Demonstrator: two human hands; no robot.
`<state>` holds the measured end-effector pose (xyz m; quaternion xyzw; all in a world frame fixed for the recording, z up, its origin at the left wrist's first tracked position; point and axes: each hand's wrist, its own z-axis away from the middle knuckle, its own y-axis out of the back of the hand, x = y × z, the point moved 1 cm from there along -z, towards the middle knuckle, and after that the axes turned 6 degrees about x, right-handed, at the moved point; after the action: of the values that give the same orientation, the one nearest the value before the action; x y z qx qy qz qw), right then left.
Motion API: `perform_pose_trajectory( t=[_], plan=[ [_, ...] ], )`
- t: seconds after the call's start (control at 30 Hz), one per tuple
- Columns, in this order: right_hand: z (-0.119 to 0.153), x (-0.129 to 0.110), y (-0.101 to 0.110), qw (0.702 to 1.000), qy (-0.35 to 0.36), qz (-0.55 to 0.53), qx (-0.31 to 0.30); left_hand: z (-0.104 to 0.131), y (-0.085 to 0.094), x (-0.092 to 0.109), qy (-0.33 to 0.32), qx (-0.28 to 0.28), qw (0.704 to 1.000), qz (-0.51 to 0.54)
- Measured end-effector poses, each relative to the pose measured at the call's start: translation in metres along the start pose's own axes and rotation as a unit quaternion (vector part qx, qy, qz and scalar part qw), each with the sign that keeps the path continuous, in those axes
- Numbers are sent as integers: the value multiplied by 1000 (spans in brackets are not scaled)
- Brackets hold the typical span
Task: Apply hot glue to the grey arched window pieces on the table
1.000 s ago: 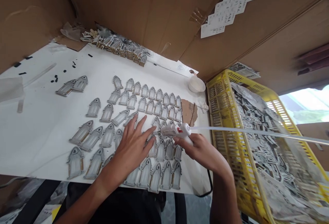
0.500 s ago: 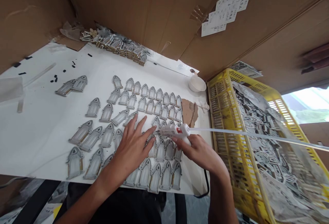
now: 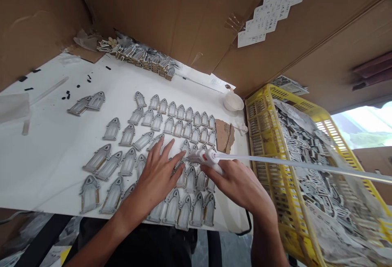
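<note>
My right hand is wrapped round a white hot glue gun, its nozzle pointing left at a small grey arched window piece. A long clear glue stick runs out of the gun's back to the right. Fingers spread, my left hand lies over the rows of arched pieces, its index fingertip beside the piece near the nozzle. Several more arched pieces lie left of this hand, and others in front of it. The hand hides some pieces beneath it.
A yellow plastic crate full of grey pieces stands at the right. Stacked pieces line the cardboard wall at the back. A white bowl and torn cardboard sit near the crate. Two arched pieces overlap at the left.
The glue gun and my right hand have shifted slightly left, and the gun's body has turned a little. My left hand stays nearly where it was.
</note>
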<state>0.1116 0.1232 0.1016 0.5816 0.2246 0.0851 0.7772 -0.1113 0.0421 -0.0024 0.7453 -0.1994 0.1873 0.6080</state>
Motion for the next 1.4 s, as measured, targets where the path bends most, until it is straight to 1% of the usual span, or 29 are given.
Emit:
perform_pose_trajectory(
  t=[0.1, 0.23, 0.4, 0.5, 0.63, 0.73, 0.83, 0.97, 1.1, 1.2, 1.3, 1.4],
  plan=[
    [6, -5, 4, 999, 7, 34, 20, -1, 1, 3, 10, -14, 1000, -4],
    [16, 2, 4, 997, -7, -2, 79, 3, 10, 3, 21, -25, 999, 4],
    [16, 6, -2, 993, -4, -74, 91, 12, 23, -13, 17, 9, 999, -25],
    [12, 6, -9, 989, -18, -116, 88, 13, 24, -18, 10, 13, 998, -53],
    [6, 3, -16, 981, -43, -171, 79, 9, 19, -11, 5, -4, 997, -75],
    [3, -1, -16, 973, -50, -211, 74, 7, 14, -3, -2, -15, 999, -49],
    [3, -3, -15, 969, -56, -227, 80, 8, 8, 2, -12, -14, 1000, -8],
    [1, -4, -18, 964, -56, -247, 76, 11, 5, 5, -19, -21, 999, 15],
    [-6, -8, -26, 957, -43, -280, 71, 12, 9, 1, -16, -28, 999, 43],
    [-14, -13, -33, 952, -33, -297, 59, 14, 14, -3, -11, -6, 999, 46],
    [-19, -18, -39, 955, -48, -290, 32, 16, 17, -5, -6, 13, 999, 39],
    [-22, -21, -42, 957, -52, -284, 19, 17, 20, -5, -13, 20, 999, 30]
  ],
)
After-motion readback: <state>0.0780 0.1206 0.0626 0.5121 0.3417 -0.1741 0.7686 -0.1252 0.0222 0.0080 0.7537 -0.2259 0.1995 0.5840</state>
